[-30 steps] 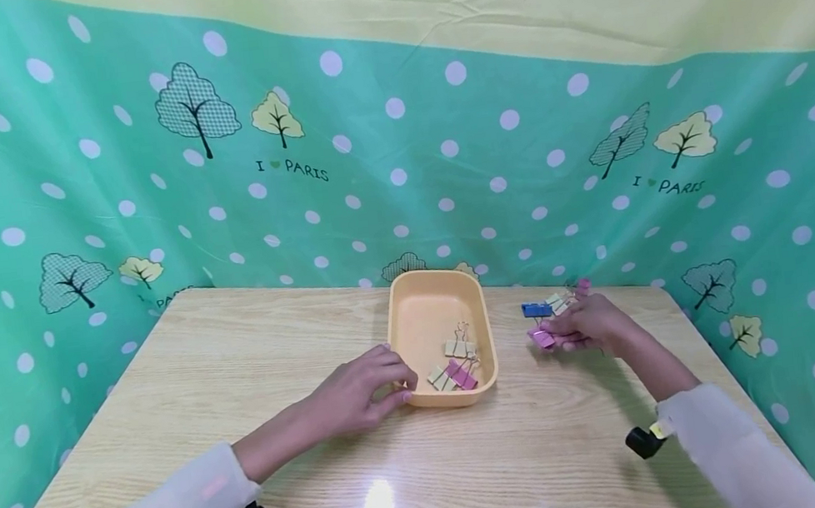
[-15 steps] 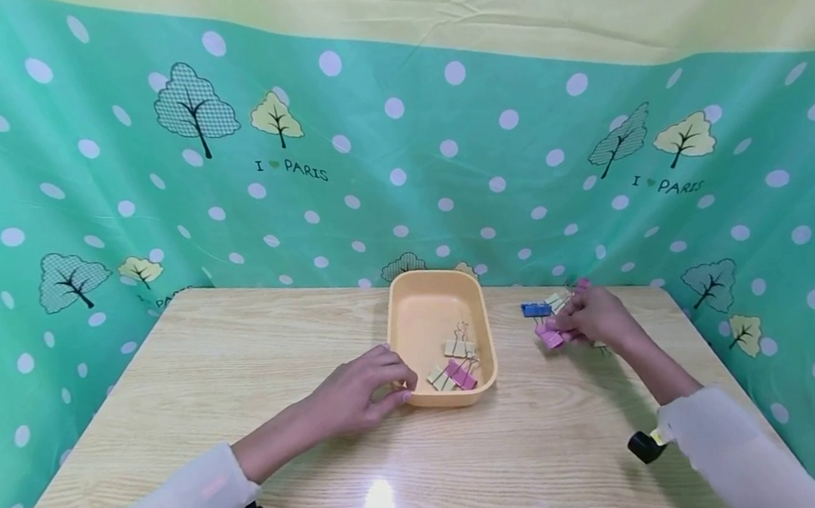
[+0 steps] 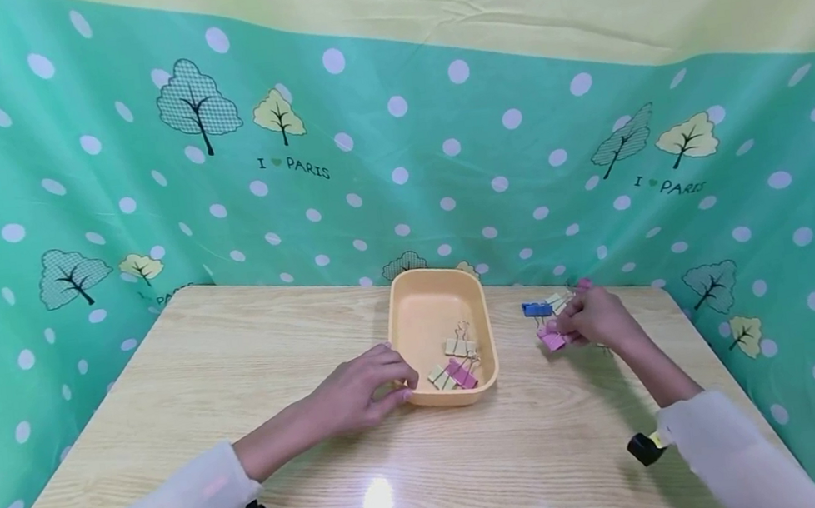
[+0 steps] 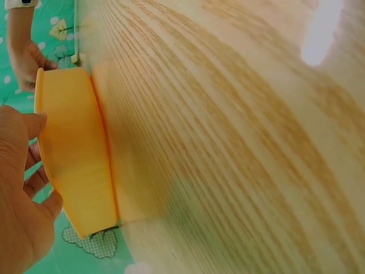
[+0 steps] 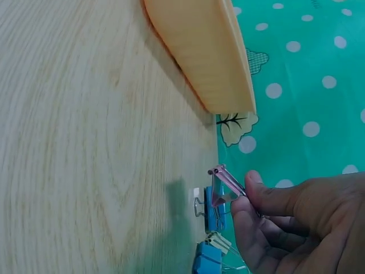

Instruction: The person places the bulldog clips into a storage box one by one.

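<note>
A pale orange plastic tray stands on the table, with pale yellow binder clips and a pink binder clip inside. My left hand holds the tray's near-left rim; in the left wrist view its thumb and fingers are at that rim. Right of the tray, my right hand pinches another pink binder clip by its wire handle between thumb and fingers. The right wrist view shows this clip just above blue clips on the table.
A blue binder clip, a pale yellow clip and a pink one lie around the right hand, partly hidden by it. Another blue clip shows in the right wrist view. A dotted green curtain hangs behind the wooden table.
The right hand and its pink binder clip have shifted slightly rightward since a second ago, and the clip has turned a little. The left hand and the tray have stayed in place.
</note>
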`<state>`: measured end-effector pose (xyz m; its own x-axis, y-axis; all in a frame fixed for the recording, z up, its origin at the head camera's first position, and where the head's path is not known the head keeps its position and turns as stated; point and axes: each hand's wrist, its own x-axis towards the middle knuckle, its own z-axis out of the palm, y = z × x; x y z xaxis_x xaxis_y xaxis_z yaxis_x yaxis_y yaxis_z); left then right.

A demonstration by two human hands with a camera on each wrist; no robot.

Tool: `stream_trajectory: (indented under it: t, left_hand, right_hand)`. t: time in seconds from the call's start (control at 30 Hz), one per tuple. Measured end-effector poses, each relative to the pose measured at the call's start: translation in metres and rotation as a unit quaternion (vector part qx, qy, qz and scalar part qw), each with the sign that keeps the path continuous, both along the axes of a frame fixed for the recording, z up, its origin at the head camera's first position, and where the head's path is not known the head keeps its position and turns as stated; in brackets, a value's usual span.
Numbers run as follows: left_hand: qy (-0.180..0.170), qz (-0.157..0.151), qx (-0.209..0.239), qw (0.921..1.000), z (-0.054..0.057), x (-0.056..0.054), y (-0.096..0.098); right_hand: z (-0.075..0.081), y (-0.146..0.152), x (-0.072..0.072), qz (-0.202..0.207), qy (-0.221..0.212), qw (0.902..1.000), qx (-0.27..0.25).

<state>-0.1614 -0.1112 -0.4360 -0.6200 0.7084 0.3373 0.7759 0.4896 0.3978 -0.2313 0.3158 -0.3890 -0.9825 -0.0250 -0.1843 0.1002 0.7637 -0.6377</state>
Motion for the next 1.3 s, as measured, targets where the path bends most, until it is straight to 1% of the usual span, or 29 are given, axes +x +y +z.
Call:
stream_trajectory:
  t: [0.17,0.3,0.4,0.5,0.63,0.8,1.03,1.17,1.3]
  left_hand:
    - [0.004,0.0,0.0,1.0,0.0,0.0,0.0]
    - [0.013,0.001,0.004,0.9999,-0.001,0.0,0.0]
    - [0.018,0.002,0.006,0.9998,-0.002,0.0,0.0]
    - [0.022,0.004,0.007,0.9997,-0.002,0.001,0.0]
    - [0.019,0.004,0.009,0.9998,-0.002,0.0,0.0]
    - [0.015,0.003,0.009,0.9998,-0.002,0.0,0.0]
    - [0.015,0.006,0.008,0.9998,-0.001,0.0,0.0]
    - [0.014,0.008,0.01,0.9998,-0.001,0.0,0.0]
    - [0.013,0.006,0.012,0.9998,-0.001,-0.001,0.0]
  right_hand:
    - [0.004,-0.004,0.0,0.008,0.003,0.9999,-0.005]
    - [0.01,-0.013,0.0,0.006,0.003,0.9999,-0.009]
    - [0.015,-0.023,0.001,0.0,0.004,0.9998,-0.019]
    - [0.022,-0.036,0.002,0.004,0.009,0.9995,-0.03]
    - [0.031,-0.054,0.002,0.016,0.02,0.9992,-0.032]
    - [0.038,-0.074,0.002,0.032,0.025,0.9985,-0.036]
    - [0.043,-0.098,0.005,0.069,0.032,0.9959,-0.05]
    - [0.043,-0.111,0.008,0.077,0.042,0.9948,-0.052]
    - [0.043,-0.124,0.012,0.082,0.042,0.9945,-0.05]
